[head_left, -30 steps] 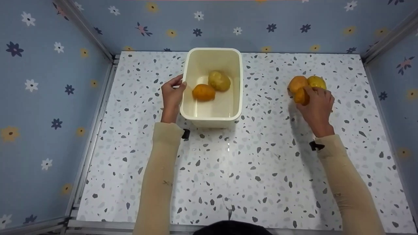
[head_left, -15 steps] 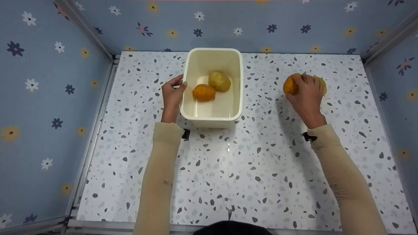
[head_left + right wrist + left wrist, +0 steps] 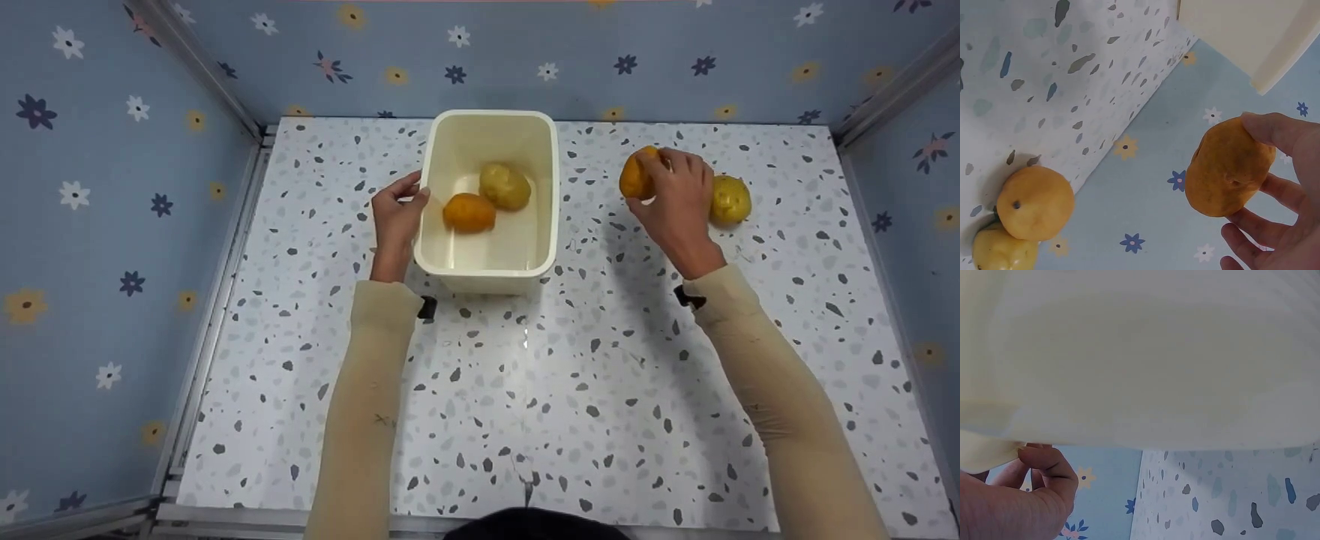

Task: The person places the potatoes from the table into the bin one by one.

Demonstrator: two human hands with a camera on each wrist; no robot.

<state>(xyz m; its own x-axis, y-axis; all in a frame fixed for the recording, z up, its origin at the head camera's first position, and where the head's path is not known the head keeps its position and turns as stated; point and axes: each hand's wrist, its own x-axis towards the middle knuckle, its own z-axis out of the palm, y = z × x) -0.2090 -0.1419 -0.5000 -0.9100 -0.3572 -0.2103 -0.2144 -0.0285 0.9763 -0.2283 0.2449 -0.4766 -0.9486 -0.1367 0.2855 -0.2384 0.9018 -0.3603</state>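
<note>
My right hand (image 3: 675, 214) holds a lumpy, orange-brown fruit (image 3: 1227, 169) between thumb and fingers, raised over the right part of the table. With its thumb at the left rim, my left hand (image 3: 395, 225) grips a cream plastic bin (image 3: 491, 285). Inside the bin lie an orange fruit (image 3: 469, 214) and a yellowish, potato-like piece (image 3: 505, 186), side by side. Beside the right hand, a yellow-green bumpy fruit (image 3: 730, 201) rests on the table. Touching it in the right wrist view is a round orange fruit (image 3: 1039, 202), which the hand hides in the head view.
The speckled white table (image 3: 555, 390) is bounded by blue flowered panels (image 3: 495, 52) at the back and both sides. Metal rails (image 3: 217, 315) run along the table's left edge. The bin's tall walls stand between the two hands.
The right hand has lifted the orange-brown fruit and moved left and toward the back with it, away from the yellow-green fruit. The left hand and bin have stayed put.
</note>
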